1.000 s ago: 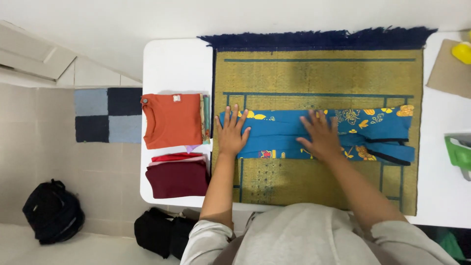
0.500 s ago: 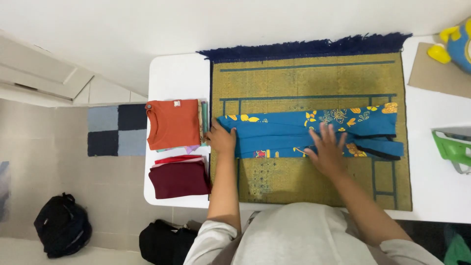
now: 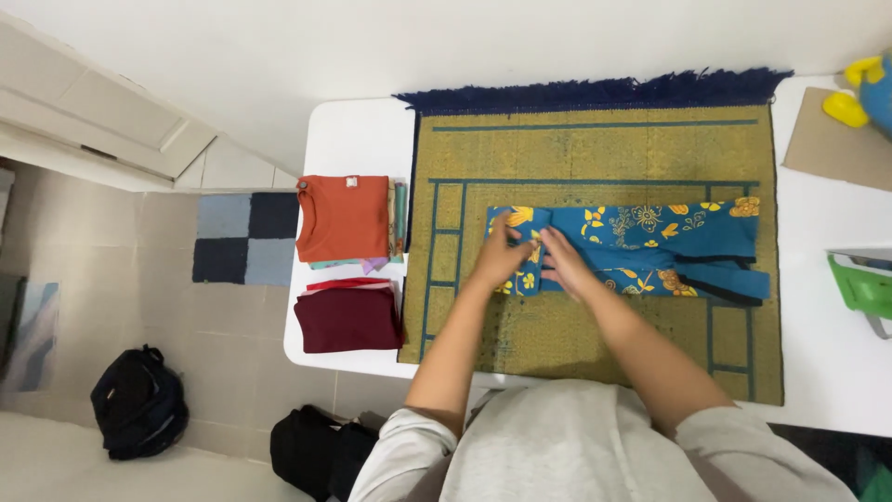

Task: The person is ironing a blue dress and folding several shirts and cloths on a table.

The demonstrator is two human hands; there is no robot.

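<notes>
A blue garment (image 3: 650, 244) with yellow and orange flowers lies folded lengthwise across a gold mat (image 3: 595, 149) with a dark blue fringe. Its left end is turned over onto itself. My left hand (image 3: 502, 256) presses on that turned-over end with the fingers spread. My right hand (image 3: 560, 265) lies flat just beside it on the same fold. The rest of the garment stretches to the right, with a black-trimmed edge at its far end.
On the white table (image 3: 348, 130) left of the mat are a folded orange shirt (image 3: 344, 217) on a small stack and a folded maroon pile (image 3: 348, 318). A green iron (image 3: 864, 286), a cardboard sheet (image 3: 832, 144) and a blue-yellow toy (image 3: 869, 88) are at the right. Black bags (image 3: 139, 404) sit on the floor.
My left hand took the garment's left end and folded it over to the right. My right hand slid left to meet it. The garment now reaches less far left.
</notes>
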